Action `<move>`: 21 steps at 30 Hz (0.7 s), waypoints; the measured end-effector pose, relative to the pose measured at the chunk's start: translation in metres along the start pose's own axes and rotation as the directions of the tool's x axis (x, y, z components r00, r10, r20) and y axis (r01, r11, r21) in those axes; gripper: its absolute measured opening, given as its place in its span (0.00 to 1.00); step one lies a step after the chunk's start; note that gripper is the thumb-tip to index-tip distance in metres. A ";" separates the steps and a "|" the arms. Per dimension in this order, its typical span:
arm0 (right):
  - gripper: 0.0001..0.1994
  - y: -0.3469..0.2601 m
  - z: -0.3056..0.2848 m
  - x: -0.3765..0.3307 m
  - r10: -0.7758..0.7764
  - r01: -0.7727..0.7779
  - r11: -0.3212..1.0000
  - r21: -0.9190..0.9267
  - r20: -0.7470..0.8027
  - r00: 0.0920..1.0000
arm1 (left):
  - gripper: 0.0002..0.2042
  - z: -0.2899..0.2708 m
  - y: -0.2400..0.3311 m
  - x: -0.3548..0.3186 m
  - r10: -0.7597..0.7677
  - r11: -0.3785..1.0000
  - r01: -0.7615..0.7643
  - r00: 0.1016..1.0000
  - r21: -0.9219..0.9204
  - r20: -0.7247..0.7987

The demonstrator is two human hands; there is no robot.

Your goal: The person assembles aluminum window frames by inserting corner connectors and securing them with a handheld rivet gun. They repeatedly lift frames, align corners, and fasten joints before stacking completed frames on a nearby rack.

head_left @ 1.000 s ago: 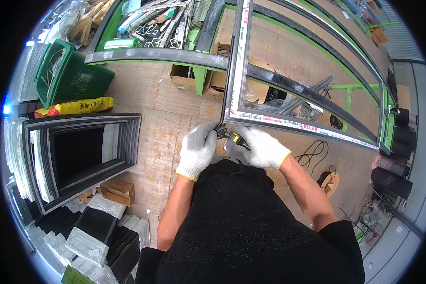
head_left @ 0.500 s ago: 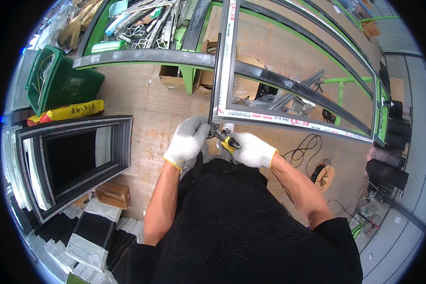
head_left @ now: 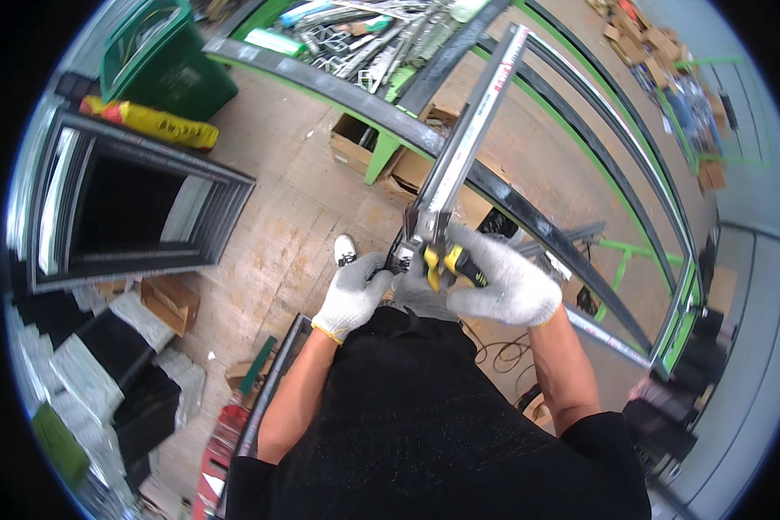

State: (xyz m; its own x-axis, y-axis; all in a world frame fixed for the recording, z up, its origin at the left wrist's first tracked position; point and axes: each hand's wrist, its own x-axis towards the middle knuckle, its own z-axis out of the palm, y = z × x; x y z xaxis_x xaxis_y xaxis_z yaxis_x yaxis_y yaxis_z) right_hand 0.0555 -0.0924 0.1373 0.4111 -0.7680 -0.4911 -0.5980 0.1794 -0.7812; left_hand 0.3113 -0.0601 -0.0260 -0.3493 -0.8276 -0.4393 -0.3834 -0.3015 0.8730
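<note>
Both my hands wear white knitted gloves and meet at the near corner of a window frame [head_left: 479, 121], a grey profile with printed protective film lying across the rack. My right hand [head_left: 507, 282] is closed round a hand cutter [head_left: 466, 265] with yellow and black handles, its head at the corner and partly hidden. A thin black strip [head_left: 425, 189] runs along the frame's left side down to the corner. At its lower end my left hand [head_left: 354, 295] pinches the strip, fingertips close together.
The green rack [head_left: 321, 82] with black padded bars bears the frame and a pile of metal scraps [head_left: 364, 43]. Stacked dark frames [head_left: 139, 204] stand at left, below a green bin [head_left: 165, 74] and a yellow sack [head_left: 156, 124]. A cable [head_left: 504, 354] lies on the floor at right.
My view has turned and shifted, so the surroundings sit differently. My right hand has brought the cutter up to the frame's corner. The left hand remains by the strip's lower end.
</note>
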 end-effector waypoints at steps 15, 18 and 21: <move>0.22 0.006 -0.045 0.108 -0.308 0.313 0.943 -0.116 0.059 0.950 | 0.14 0.100 0.054 -0.010 -0.491 0.412 -0.034 0.834 -0.910 -0.254; 0.19 0.000 -0.040 0.111 -0.316 0.325 0.927 -0.185 0.082 0.945 | 0.12 0.108 0.063 -0.008 -0.521 0.567 -0.008 0.772 -0.824 -0.365; 0.18 0.001 -0.038 0.111 -0.360 0.375 0.893 -0.249 0.103 0.927 | 0.11 0.111 0.068 -0.005 -0.530 0.521 -0.066 0.756 -0.851 -0.383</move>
State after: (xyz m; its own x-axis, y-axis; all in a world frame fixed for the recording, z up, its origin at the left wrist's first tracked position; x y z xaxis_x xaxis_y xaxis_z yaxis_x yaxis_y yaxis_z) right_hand 0.0750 -0.2008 0.0968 0.6675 -0.7134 -0.2134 -0.5514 -0.2810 -0.7855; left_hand 0.1919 -0.0235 0.0122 0.2669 -0.6475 -0.7138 0.5503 -0.5057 0.6644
